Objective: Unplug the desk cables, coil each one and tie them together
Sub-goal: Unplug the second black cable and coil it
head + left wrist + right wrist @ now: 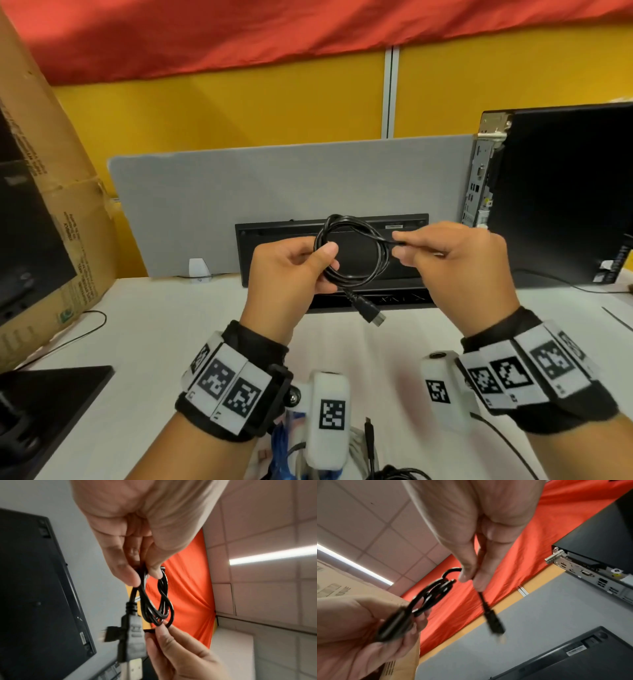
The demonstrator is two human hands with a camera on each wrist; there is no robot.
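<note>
A black cable, wound into a small coil point(342, 219), is held up over the white desk. My left hand point(325, 263) grips the coil's left side between thumb and fingers, and one plug point(371, 315) dangles below it. My right hand point(399, 245) pinches the cable's free end at the coil's right side. In the left wrist view the left hand point(144, 573) pinches the loops point(154, 601), with a grey-black plug point(135, 635) hanging close to the lens. In the right wrist view the right hand point(471, 577) holds the end, whose blurred plug point(494, 623) hangs below.
A black keyboard point(274, 233) stands on edge against a grey divider point(205, 205). A black computer case point(565, 192) stands at the right, a cardboard box point(51, 205) at the left. More cables point(370, 445) lie near my body. A thin wire point(99, 318) crosses the desk point(154, 325).
</note>
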